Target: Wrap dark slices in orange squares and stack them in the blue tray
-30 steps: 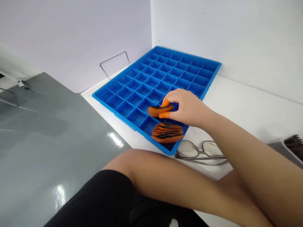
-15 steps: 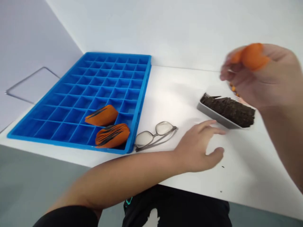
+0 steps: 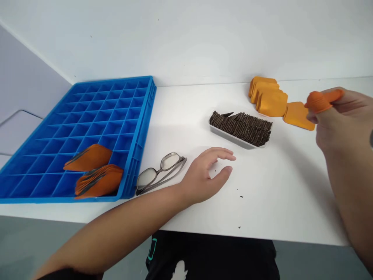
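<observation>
My left hand (image 3: 207, 174) rests on the white table (image 3: 262, 186) with fingers spread, holding nothing, just in front of a small tray of dark brown pieces (image 3: 240, 128). My right hand (image 3: 335, 116), with orange finger cots on thumb and forefinger, hovers at the right beside a row of orange envelopes (image 3: 274, 102); its fingertips are pinched close together near the nearest envelope, and I cannot make out anything between them. A blue gridded tray (image 3: 96, 116) lies at the left with two stacks of filled orange envelopes (image 3: 96, 175) in its near cells.
A pair of glasses (image 3: 160, 171) lies between the blue tray and my left hand. Small dark crumbs dot the table near its front edge. A white wall stands behind the table; a grey floor shows at the lower left.
My right hand left the blue tray, where it set down an orange stack, and swung right to the orange envelopes. My view turned right. My left hand came to rest on the table.
</observation>
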The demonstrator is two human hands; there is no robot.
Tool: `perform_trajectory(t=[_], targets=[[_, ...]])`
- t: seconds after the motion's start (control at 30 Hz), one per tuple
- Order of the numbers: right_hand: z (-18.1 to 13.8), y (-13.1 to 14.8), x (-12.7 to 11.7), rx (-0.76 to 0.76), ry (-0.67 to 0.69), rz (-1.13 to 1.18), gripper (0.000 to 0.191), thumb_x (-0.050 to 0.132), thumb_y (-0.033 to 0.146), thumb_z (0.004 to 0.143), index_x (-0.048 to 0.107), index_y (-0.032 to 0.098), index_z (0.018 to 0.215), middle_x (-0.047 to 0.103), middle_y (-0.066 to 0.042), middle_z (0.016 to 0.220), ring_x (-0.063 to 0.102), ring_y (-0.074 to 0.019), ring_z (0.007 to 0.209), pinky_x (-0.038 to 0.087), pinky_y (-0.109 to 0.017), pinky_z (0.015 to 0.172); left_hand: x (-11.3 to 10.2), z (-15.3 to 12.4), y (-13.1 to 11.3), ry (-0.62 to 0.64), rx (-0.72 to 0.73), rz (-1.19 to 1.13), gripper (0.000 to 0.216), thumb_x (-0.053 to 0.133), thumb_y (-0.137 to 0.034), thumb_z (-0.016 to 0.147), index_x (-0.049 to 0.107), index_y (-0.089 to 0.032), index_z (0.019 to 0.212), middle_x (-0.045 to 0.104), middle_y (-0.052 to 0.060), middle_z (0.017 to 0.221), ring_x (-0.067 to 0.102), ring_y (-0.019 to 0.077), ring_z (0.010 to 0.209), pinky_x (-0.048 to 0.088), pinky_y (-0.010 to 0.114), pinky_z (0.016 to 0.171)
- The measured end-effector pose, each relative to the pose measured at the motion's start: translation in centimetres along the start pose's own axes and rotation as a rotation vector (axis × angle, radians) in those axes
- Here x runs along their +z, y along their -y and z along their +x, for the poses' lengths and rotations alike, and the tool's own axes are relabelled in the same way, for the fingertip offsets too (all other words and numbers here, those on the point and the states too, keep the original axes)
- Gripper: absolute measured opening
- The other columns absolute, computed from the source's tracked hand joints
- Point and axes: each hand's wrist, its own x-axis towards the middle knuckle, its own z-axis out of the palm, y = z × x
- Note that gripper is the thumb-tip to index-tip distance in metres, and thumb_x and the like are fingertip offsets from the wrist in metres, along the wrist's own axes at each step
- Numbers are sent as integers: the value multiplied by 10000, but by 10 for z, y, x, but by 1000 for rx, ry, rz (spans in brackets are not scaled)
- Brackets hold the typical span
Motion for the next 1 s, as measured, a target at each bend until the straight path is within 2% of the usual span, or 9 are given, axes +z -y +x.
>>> perform_trajectory(t=[0.13,0.3,0.43,0.53,0.67,0.77,0.83,0.93,1.0], targets=[[-11,0,2,-93,150,-130,348,766,551,890,797,205,873,672,-51,867,577,-118,740,457,-323,702,0,1,0,12,-8,7,193,657,-187,947,711,-239,1125,754,35,1213,701,157,1184,568,310,977],[-7,-26,-11,-46,235,-489,463,732,481,904,736,271,1317,731,-96,1153,620,-163,859,512,-374,805,-2,-2,-1,43,-5,13,176,656,-180,949,718,-229,1107,767,26,1137,724,133,1102,586,280,982],[-3,-44,-11,7,346,-820,432,830,526,787,753,185,1042,693,-171,1246,545,-336,1210,452,-513,1035,-2,-3,-1,71,-1,16,159,655,-176,951,721,-228,1085,770,15,1087,730,120,1064,586,268,994],[-6,-50,-6,51,414,-963,460,759,614,831,720,179,974,590,-202,1432,387,-431,1415,340,-612,1168,-3,-2,-1,87,-10,18,150,647,-174,955,721,-229,1073,768,12,1074,729,113,1048,584,260,988],[-10,-51,0,85,421,-1020,448,672,584,889,715,201,1118,446,-144,1625,184,-427,1571,217,-618,1277,-3,-3,-1,92,-24,20,148,644,-181,960,718,-237,1075,760,8,1075,721,108,1048,581,251,979],[-9,-48,2,70,366,-1018,363,677,495,864,712,224,1104,566,-91,1511,258,-343,1548,277,-483,1292,-2,-3,-1,91,-38,9,144,639,-181,962,718,-237,1069,753,10,1063,719,108,1035,583,247,963],[-8,-48,3,74,354,-1016,436,699,492,833,684,220,1174,574,-99,1503,275,-328,1550,285,-453,1296,-2,-4,-1,89,-51,8,139,639,-188,963,716,-239,1068,749,9,1058,717,108,1023,581,249,953],[-7,-53,3,131,369,-1021,628,706,575,825,629,160,1290,441,-189,1628,150,-429,1613,210,-591,1316,-2,-4,-1,104,-71,25,149,646,-206,963,710,-258,1087,747,-1,1060,709,107,1020,572,256,952],[-7,-56,2,162,389,-1012,621,703,609,838,649,142,1243,414,-216,1646,113,-486,1617,199,-662,1301,-2,-5,-1,118,-80,35,158,644,-217,965,705,-273,1100,746,-8,1065,707,110,1028,568,266,958]])
